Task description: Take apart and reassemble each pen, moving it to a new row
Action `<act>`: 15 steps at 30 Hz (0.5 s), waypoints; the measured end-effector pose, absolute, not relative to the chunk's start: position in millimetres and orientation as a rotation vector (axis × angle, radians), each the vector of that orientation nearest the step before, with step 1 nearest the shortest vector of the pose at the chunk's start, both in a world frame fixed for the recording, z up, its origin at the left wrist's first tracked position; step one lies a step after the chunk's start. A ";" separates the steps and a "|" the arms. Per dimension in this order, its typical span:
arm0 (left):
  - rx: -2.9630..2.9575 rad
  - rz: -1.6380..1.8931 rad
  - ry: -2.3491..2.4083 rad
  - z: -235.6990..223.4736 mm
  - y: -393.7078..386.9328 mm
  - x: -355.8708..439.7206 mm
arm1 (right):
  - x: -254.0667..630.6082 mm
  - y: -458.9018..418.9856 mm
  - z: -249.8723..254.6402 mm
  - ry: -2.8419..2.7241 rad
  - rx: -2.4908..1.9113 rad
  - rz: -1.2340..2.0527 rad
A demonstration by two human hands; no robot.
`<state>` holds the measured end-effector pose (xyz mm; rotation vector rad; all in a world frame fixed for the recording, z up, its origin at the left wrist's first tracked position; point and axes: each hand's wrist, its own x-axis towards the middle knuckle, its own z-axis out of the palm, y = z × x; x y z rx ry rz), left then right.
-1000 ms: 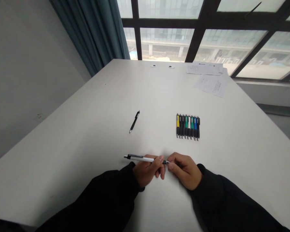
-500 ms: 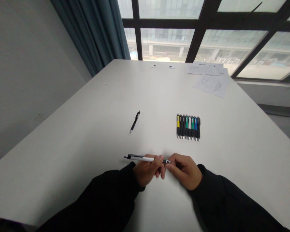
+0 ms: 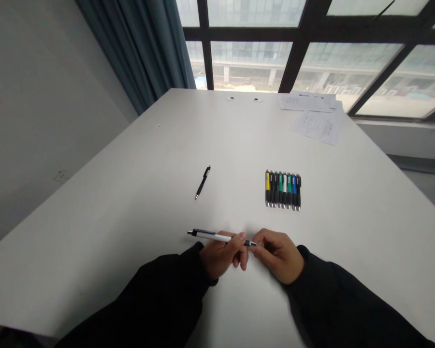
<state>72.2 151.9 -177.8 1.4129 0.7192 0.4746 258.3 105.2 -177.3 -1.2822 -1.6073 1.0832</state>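
Table fills most of the view, its top white, with a dark-framed window beyond its far edge. Along the table's left side run a pale wall and a blue-grey curtain. Two loose papers lie at the table's far right corner, and two small round marks sit at its far edge.

Near the table's front edge, two black sleeves reach in from the person's side. The left hand holds a white pen level just above the table, its grip narrow around the barrel. The right hand meets the pen's dark tip end, its grip a narrow pinch.

So far only the white pen is in the hands. A row of side-by-side click pens lies right of the table's middle, and a slim black pen lies alone left of the middle, both apart from the hands.
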 end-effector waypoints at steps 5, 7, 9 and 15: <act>1.466 0.419 0.714 -172.4 151.6 70.8 | 256.9 103.8 -176.4 -1.500 -1.276 1.195; 1.478 0.411 0.712 -170.8 151.5 70.6 | 256.4 104.1 -174.8 -1.486 -1.274 1.218; 1.489 0.410 0.720 -169.7 151.4 70.5 | 256.7 104.6 -173.2 -1.492 -1.280 1.221; 1.518 0.397 0.728 -168.8 151.3 70.0 | 260.6 105.2 -174.8 -1.517 -1.220 1.245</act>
